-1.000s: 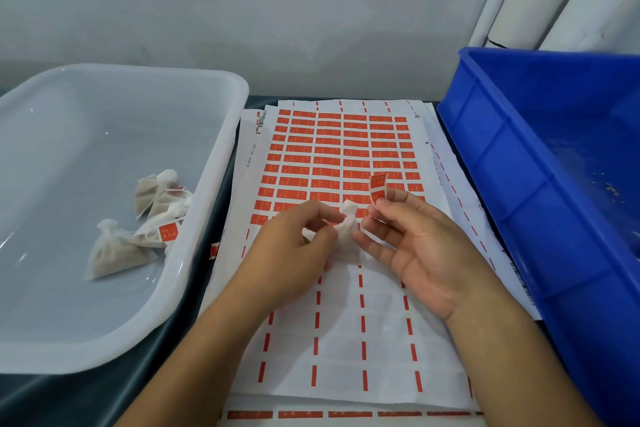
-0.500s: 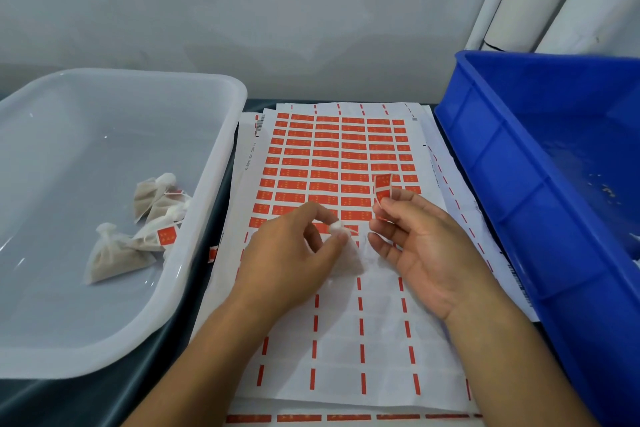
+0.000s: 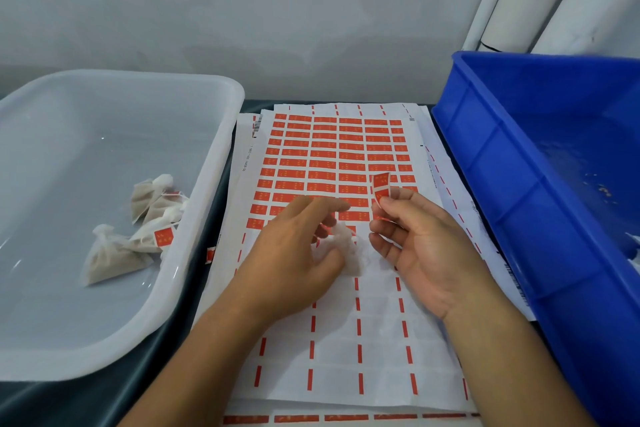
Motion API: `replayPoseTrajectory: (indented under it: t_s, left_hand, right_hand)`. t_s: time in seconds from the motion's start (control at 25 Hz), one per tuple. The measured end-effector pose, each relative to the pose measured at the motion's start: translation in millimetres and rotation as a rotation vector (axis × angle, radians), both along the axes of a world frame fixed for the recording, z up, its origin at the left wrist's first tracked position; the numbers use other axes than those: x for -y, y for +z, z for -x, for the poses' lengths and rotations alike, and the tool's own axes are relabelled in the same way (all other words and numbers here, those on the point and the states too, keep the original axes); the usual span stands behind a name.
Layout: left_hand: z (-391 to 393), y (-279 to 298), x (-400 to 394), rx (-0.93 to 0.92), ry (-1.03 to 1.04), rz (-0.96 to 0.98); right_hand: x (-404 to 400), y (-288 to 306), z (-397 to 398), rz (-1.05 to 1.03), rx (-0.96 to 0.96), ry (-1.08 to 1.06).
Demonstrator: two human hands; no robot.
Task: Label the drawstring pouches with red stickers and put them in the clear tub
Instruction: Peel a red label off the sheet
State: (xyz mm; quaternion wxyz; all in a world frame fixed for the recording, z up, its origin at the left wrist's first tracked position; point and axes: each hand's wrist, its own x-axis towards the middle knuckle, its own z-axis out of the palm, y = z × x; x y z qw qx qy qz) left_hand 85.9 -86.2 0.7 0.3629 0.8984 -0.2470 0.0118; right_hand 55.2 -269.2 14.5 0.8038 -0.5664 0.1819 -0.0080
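the step in hand looks like the labelling itself, with 1 peeled sticker ready and 1 pouch waiting for it; the right hand [image 3: 420,246] pinches a red sticker [image 3: 381,188] between thumb and forefinger, the sticker standing up and curling above the fingertips, the other fingers loosely bent; the left hand [image 3: 294,260] curls its fingers round a small white drawstring pouch [image 3: 348,250] and holds it over the sticker sheet [image 3: 332,156], just beside the right hand; the next move, as i judge it, calls for bringing the sticker down flat on the pouch and pressing it on, then carrying the pouch left into the clear tub [image 3: 221,135], where several labelled pouches [image 3: 138,236] already lie; a blue crate [image 3: 485,156] stands on the right.
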Motion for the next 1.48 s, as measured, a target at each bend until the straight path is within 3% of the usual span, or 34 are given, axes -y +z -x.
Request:
replayPoseTrajectory:
  t_s: [0.48, 0.88, 1.12, 1.32, 1.48]
  left_hand:
    - [0.6, 2.6, 2.1, 0.075, 0.084, -0.016]
    - [6.9, 12.6, 5.1, -0.042, 0.005, 0.328]
    - [10.1, 14.2, 7.5, -0.179, 0.038, 0.510]
    - [7.8, 14.8, 7.3, -0.262, 0.013, 0.586]
    - [7.1, 14.1, 6.0, -0.319, -0.031, 0.575]
  right_hand:
    - [-0.5, 0.9, 0.4, 0.001, -0.002, 0.004]
    - [0.1, 4.0, 1.2, 0.060, 0.051, 0.001]
    - [-2.1, 11.0, 6.3, 0.154, 0.252, 0.045]
    - [-8.6, 10.1, 11.0, 0.513, 0.419, 0.109]
    - [-16.0, 1.9, 12.6, 0.758, 0.410, 0.077]
